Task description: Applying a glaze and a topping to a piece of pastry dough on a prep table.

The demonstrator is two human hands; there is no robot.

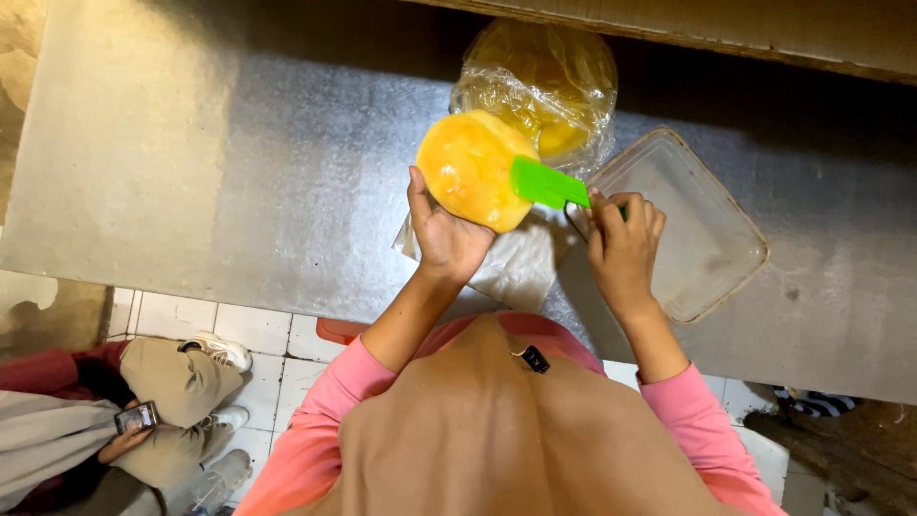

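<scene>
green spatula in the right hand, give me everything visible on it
The green spatula is bright green and looks like plastic, with a flat, roughly rectangular blade. The right hand grips its handle, which the fingers almost wholly hide. It lies nearly level, the blade pointing left and resting against the top of the round yellow bun that the left hand holds up over the metal table. Whether anything is on the blade cannot be told.

Steel worktop [239,162] fills most of view. Clear plastic bag of yellow flatbreads [549,81] at 12 o'clock — clear rectangular tray [707,239] at 3. White tiled floor [258,330] below; seated person holding a phone [137,417] at 8 — white sneakers [220,350].
</scene>
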